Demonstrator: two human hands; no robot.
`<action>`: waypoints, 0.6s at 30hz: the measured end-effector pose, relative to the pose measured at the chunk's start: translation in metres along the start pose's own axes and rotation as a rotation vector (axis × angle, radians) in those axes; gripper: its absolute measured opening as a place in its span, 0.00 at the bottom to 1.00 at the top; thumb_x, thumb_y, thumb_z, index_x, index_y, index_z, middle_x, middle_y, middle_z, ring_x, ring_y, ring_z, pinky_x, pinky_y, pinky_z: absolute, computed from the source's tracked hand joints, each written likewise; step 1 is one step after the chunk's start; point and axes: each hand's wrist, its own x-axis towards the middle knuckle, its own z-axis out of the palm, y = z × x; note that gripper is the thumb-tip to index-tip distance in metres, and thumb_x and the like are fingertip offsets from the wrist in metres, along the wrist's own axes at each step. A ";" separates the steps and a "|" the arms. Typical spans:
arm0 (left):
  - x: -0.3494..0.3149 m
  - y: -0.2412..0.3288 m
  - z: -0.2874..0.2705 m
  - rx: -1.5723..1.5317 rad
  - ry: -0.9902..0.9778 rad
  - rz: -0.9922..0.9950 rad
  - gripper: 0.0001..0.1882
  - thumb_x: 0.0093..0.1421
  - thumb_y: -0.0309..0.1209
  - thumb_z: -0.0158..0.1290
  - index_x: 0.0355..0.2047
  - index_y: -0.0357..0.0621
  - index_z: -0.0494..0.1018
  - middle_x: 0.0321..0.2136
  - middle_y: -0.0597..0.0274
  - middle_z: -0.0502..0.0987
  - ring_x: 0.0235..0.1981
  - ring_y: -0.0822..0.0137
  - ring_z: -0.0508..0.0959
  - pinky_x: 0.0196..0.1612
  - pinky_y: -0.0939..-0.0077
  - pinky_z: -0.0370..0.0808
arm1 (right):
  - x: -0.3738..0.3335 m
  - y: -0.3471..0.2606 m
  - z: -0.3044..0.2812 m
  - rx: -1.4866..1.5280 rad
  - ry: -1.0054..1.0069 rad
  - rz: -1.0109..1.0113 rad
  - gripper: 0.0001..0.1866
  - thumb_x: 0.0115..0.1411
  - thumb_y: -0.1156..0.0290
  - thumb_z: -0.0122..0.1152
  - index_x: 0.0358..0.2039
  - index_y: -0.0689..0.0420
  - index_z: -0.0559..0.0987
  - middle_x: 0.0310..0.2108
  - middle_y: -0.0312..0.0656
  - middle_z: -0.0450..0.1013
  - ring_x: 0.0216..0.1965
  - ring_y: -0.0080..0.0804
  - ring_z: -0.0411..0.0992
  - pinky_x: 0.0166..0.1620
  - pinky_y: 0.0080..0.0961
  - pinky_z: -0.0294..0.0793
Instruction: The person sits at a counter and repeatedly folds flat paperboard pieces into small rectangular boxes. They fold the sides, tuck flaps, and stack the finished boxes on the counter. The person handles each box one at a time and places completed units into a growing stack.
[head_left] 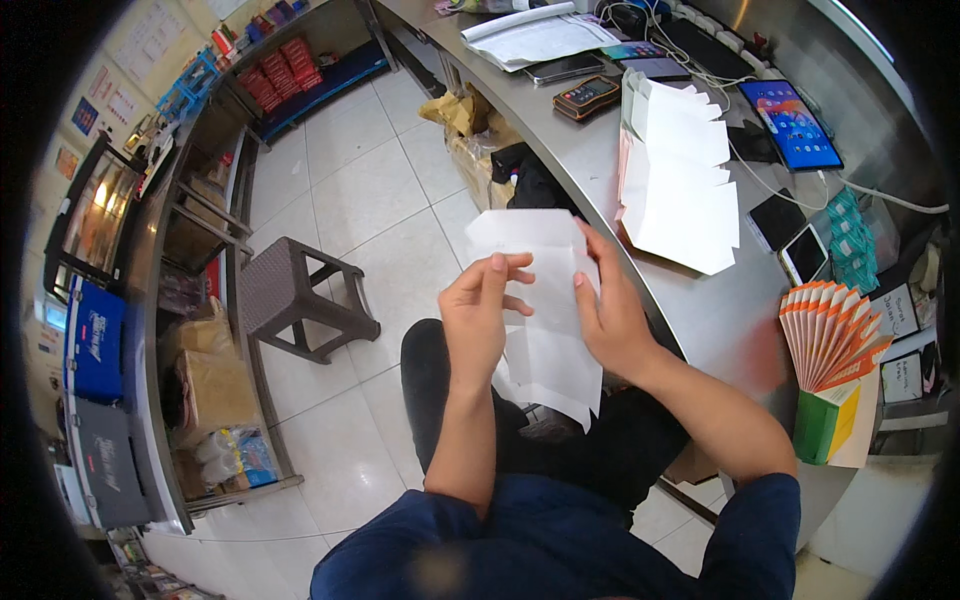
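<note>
I have a white unfolded carton blank (548, 325) in front of me, with fold lines and cut flaps, held above my lap. My right hand (617, 318) grips its right edge, thumb on the near face and fingers around the border. At the left edge is my left hand (482, 312), its fingers apart and slightly bent in front of the sheet; no grip on it shows. On the steel counter to the right lies a stack of similar white blanks (680, 185), with pinkish edges on its left side.
The steel counter (700, 305) carries a tablet (792, 125), a white phone (803, 255), cables, an orange-and-black device (587, 97) and fanned orange-and-white packets (835, 335) in a green-and-yellow box (835, 425). A brown plastic stool (290, 285) stands on the tiled floor. Shelving (225, 400) lines the left.
</note>
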 end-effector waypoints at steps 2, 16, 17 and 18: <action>-0.002 -0.007 0.010 -0.165 -0.037 0.072 0.08 0.66 0.23 0.57 0.43 0.37 0.70 0.38 0.57 0.77 0.37 0.68 0.79 0.30 0.77 0.80 | -0.003 0.001 0.002 -0.094 -0.095 -0.081 0.26 0.67 0.80 0.50 0.66 0.61 0.64 0.56 0.52 0.69 0.54 0.49 0.73 0.57 0.37 0.71; 0.002 -0.031 -0.013 -0.194 -0.273 -0.088 0.09 0.65 0.24 0.60 0.44 0.32 0.78 0.41 0.50 0.83 0.43 0.62 0.84 0.45 0.68 0.85 | 0.004 0.007 -0.003 0.351 0.192 0.306 0.09 0.66 0.70 0.65 0.38 0.64 0.79 0.35 0.37 0.79 0.34 0.16 0.73 0.39 0.16 0.73; 0.002 -0.032 -0.015 -0.200 -0.291 -0.121 0.09 0.65 0.24 0.60 0.43 0.33 0.78 0.41 0.50 0.83 0.43 0.61 0.84 0.46 0.67 0.84 | 0.004 0.008 -0.005 0.389 0.190 0.318 0.09 0.67 0.70 0.65 0.38 0.63 0.79 0.33 0.35 0.78 0.33 0.16 0.73 0.38 0.16 0.73; 0.002 -0.033 -0.015 -0.205 -0.307 -0.153 0.08 0.65 0.24 0.60 0.42 0.34 0.78 0.41 0.50 0.83 0.43 0.61 0.84 0.46 0.67 0.84 | 0.004 0.008 -0.006 0.428 0.187 0.329 0.08 0.67 0.69 0.64 0.37 0.61 0.79 0.32 0.34 0.78 0.32 0.15 0.73 0.38 0.15 0.72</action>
